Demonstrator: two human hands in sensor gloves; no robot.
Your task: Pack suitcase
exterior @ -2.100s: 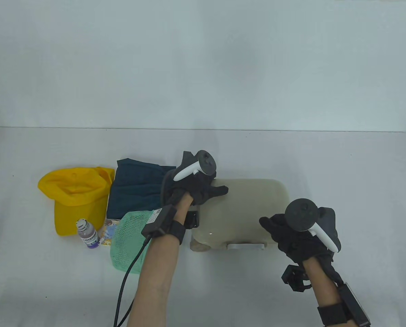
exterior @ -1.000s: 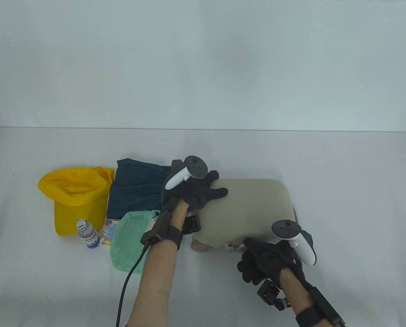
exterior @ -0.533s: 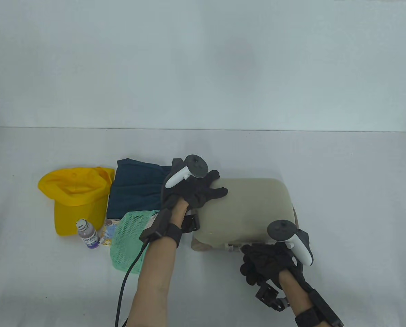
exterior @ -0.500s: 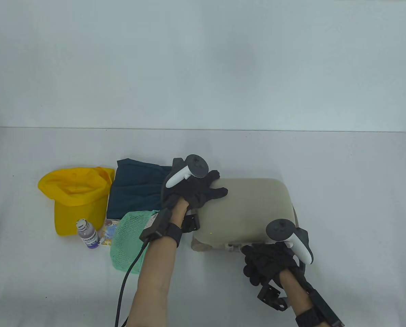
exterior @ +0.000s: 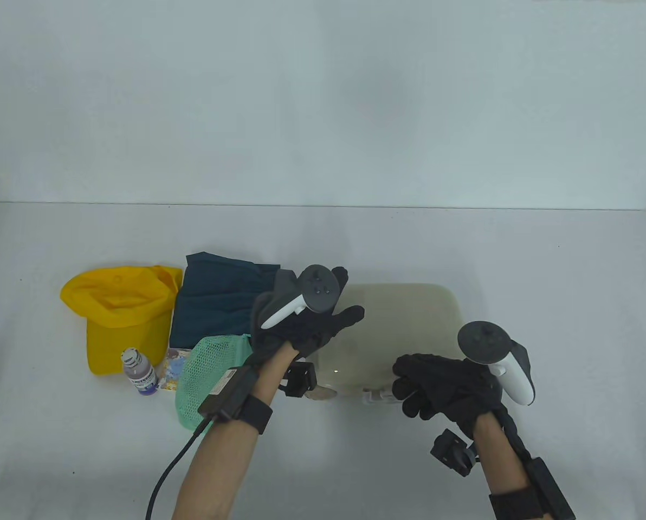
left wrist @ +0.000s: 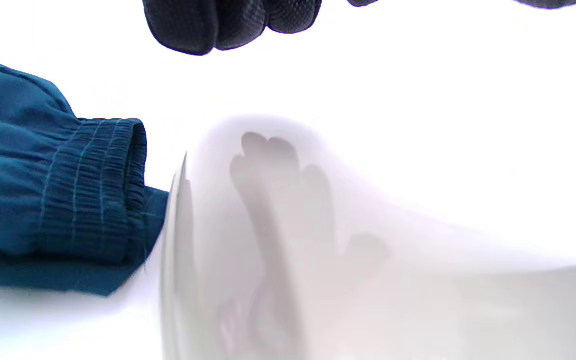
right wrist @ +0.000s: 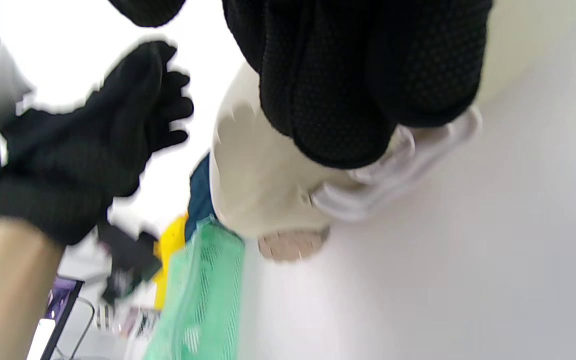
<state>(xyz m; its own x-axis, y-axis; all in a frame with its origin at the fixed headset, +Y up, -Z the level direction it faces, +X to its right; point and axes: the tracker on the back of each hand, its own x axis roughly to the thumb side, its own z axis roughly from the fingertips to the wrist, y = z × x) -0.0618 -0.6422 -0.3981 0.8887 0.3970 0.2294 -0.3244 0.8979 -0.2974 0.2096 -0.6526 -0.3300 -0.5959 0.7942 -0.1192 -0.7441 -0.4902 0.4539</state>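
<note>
On the white worktop (exterior: pixel 464 244) a closed beige suitcase (exterior: pixel 404 325) lies flat, the landmark for everything else. Just left of it lie folded blue trousers (exterior: pixel 214 303), beyond them a yellow cap (exterior: pixel 117 314); a green mesh bag (exterior: pixel 204 379) and a small bottle (exterior: pixel 139 374) sit at its front-left. Above the suitcase's left end the left hand (exterior: pixel 307 325) hovers, fingers spread and empty. At its front edge the right hand (exterior: pixel 442 384) curls round the white handle (exterior: pixel 377 398). Lifting by that handle alone might drag the whole case instead of opening it.
</note>
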